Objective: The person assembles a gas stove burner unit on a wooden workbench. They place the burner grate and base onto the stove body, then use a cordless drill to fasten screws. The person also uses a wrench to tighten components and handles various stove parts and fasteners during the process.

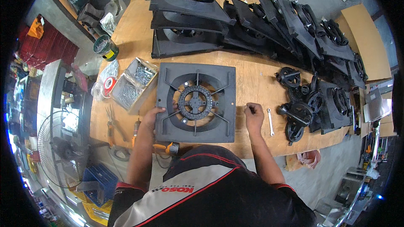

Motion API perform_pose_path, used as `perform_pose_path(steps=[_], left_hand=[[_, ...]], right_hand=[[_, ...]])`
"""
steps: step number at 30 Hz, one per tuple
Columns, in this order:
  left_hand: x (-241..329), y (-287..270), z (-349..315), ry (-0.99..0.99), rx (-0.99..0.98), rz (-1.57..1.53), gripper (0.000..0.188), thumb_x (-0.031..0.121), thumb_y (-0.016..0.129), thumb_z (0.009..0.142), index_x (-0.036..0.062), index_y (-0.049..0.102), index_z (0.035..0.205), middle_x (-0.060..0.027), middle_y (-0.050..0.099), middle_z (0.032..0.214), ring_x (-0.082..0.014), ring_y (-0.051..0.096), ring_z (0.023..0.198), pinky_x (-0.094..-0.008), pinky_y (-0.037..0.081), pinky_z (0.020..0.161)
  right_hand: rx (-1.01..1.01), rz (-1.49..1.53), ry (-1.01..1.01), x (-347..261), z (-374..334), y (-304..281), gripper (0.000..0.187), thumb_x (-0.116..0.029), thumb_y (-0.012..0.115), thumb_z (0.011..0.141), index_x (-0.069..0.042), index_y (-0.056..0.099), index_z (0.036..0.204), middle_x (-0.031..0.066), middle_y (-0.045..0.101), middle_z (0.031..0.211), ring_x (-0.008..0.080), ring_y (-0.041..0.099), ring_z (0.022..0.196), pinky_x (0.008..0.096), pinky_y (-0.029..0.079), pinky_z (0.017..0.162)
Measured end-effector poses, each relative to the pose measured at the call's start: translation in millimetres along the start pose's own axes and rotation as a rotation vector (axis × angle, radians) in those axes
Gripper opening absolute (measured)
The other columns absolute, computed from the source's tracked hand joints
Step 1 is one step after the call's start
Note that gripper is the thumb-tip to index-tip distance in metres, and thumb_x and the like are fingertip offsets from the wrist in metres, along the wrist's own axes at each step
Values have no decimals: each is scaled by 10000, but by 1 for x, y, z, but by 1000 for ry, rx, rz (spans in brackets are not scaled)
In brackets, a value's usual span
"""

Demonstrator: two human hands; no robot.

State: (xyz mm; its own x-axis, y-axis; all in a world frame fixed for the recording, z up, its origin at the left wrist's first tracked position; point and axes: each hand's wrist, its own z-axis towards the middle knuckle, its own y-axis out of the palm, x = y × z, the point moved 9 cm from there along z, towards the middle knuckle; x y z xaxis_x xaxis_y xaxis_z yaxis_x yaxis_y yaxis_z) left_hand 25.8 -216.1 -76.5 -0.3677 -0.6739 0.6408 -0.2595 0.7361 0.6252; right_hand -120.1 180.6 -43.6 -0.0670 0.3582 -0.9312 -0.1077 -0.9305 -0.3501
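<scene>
A square black gas stove [163, 132] lies on the wooden table in front of me, its round ring burner [195, 103] in the middle opening. My left hand [152, 117] grips the stove's left side, thumb on top; fingertips show inside the opening. To the right of the stove, my right hand [254, 115] hovers at or just over the tabletop, fingers curled together. Whether something small sits in that pinch is too dark to tell. A wrench [270, 122] lies just right of it. Left of the stove stands a divided box [134, 108] of bolts and screws.
Stacked stove frames [185, 44] fill the table's far side, with more frames [294, 21] leaning at the right. Loose burners [301, 113] are heaped near the right edge. Pliers [110, 122], an orange power drill [167, 148], a tape roll [109, 83] and a green tin [105, 48] are at the left.
</scene>
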Motion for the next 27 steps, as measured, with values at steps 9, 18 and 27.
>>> perform_pose_path(steps=[9, 18, 27], left_hand=[[10, 3, 4, 53, -10, 30, 581, 82, 569, 800, -143, 492, 1331, -265, 630, 1266, -383, 638, 1165, -477, 540, 1000], [3, 1, 4, 20, 16, -19, 573, 86, 579, 802, -129, 505, 1328, -254, 619, 1289, -376, 641, 1157, -465, 554, 976], [9, 9, 2, 42, -33, 72, 585, 91, 586, 792, -121, 511, 1332, -244, 612, 1309, -347, 628, 1182, -439, 521, 1024]], right_hand=[[-468, -584, -624, -124, -20, 92, 273, -95, 665, 822, -96, 685, 1094, 83, 659, 1005, 296, 615, 959, 427, 489, 845], [-569, -808, -698, -126, -23, 114, 255, -128, 629, 846, -138, 706, 1089, 50, 675, 986, 274, 567, 1000, 445, 404, 934], [-559, -795, -716, -118, -25, 118, 179, -166, 639, 855, -122, 720, 1010, 52, 696, 954, 283, 569, 992, 469, 394, 942]])
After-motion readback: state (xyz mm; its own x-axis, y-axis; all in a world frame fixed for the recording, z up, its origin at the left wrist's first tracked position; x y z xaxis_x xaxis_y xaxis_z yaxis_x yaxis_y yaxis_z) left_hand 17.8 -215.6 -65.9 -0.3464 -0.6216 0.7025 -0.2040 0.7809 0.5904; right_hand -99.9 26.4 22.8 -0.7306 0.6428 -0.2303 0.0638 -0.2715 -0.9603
